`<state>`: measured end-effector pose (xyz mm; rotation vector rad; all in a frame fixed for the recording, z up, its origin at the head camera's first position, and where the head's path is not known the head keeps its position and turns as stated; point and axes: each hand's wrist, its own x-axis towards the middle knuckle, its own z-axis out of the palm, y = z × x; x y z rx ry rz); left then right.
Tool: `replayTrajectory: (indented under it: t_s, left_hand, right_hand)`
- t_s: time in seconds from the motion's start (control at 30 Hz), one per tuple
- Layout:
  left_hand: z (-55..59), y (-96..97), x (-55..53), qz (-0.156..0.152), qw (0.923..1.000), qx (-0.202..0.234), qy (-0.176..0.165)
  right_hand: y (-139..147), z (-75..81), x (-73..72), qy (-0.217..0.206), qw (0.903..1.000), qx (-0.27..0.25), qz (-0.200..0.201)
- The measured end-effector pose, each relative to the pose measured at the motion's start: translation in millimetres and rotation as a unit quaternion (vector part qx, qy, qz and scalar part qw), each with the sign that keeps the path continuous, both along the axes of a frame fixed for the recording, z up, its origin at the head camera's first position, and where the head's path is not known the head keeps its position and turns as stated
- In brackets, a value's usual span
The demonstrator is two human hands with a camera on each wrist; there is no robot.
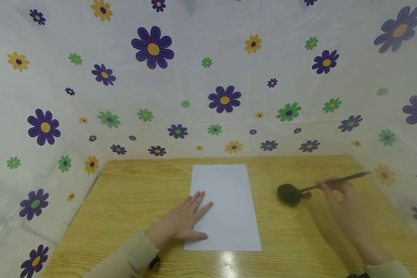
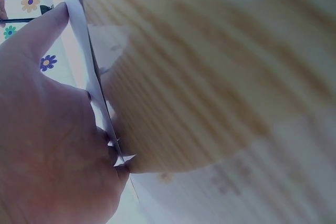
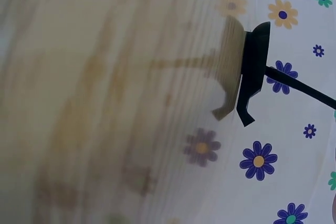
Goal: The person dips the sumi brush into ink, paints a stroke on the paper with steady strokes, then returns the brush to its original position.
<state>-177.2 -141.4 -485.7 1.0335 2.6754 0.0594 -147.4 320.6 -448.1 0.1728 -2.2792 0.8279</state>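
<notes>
A white sheet of paper lies upright in front of me on the wooden table. My left hand rests on its left side, fingers spread and straight; in the left wrist view that hand lies along the edge of the paper. At the right, my right hand pinches the shaft of a dark brush. The brush's lower end is at a small black ink dish with a short projecting lip. The right wrist view shows the brush slanting into the dish from the side.
The glossy wood-grain table reflects the dish and the light. A white cloth printed with purple, yellow and green flowers rises at the back and both sides. The dish stands to the right of the paper, a gap of table between them.
</notes>
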Motion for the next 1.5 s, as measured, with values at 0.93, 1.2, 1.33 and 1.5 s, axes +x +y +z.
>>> replayTrajectory:
  t_s: [0.93, 1.2, 1.33, 1.5]
  left_hand:
    - [-0.6, 1.2, -1.4, 0.002, 1.0000, -0.005, -0.005]
    - [0.2, 0.9, -1.6, 0.000, 1.0000, -0.005, -0.002]
    - [-0.8, 1.1, -2.5, 0.000, 1.0000, -0.007, -0.001]
    - [-2.4, 0.3, -2.5, 0.000, 0.9999, -0.011, 0.000]
  right_hand:
    - [12.9, 13.1, 2.4, 0.062, 0.9981, 0.005, 0.005]
    - [21.2, 16.0, 2.2, 0.072, 0.9974, 0.003, -0.010]
    - [24.0, 20.7, 2.9, 0.076, 0.9970, -0.002, -0.016]
    - [21.6, 24.0, 5.3, 0.069, 0.9973, -0.021, -0.013]
